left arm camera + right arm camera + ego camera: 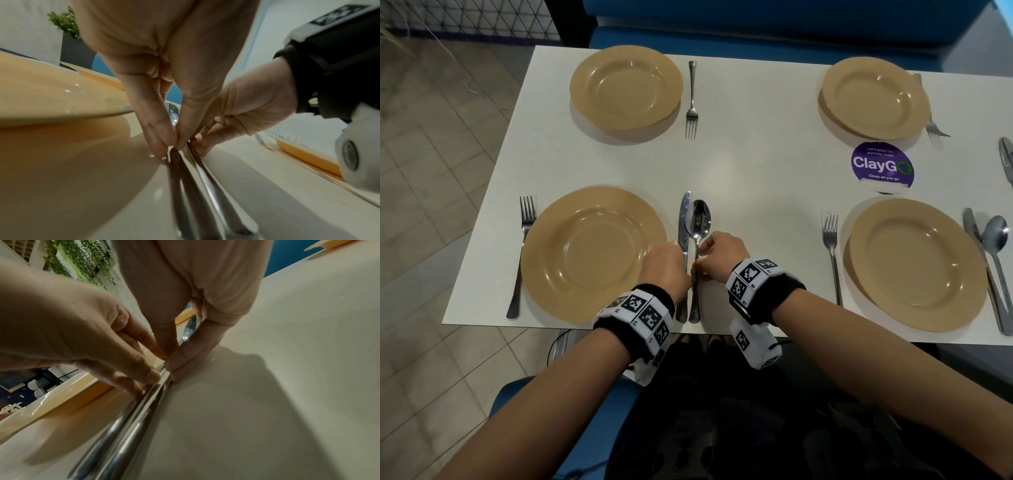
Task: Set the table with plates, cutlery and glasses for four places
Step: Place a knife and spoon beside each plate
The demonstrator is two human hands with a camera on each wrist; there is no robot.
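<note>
A knife (683, 219) and a spoon (698, 219) lie side by side, just right of the near-left tan plate (592, 253). A fork (525, 233) lies on that plate's left. My left hand (681, 260) pinches the knife handle (179, 186) between thumb and fingers. My right hand (702, 260) pinches the spoon handle (131, 434), and its fingertips (172, 369) touch the table. Both handles rest flat on the white table (756, 178), almost touching. The two hands meet over the handles.
Three more tan plates stand far left (626, 87), far right (873, 97) and near right (914, 263), each with cutlery beside it. A purple round sticker (883, 166) is on the table. The table's front edge (619, 325) is just behind my wrists.
</note>
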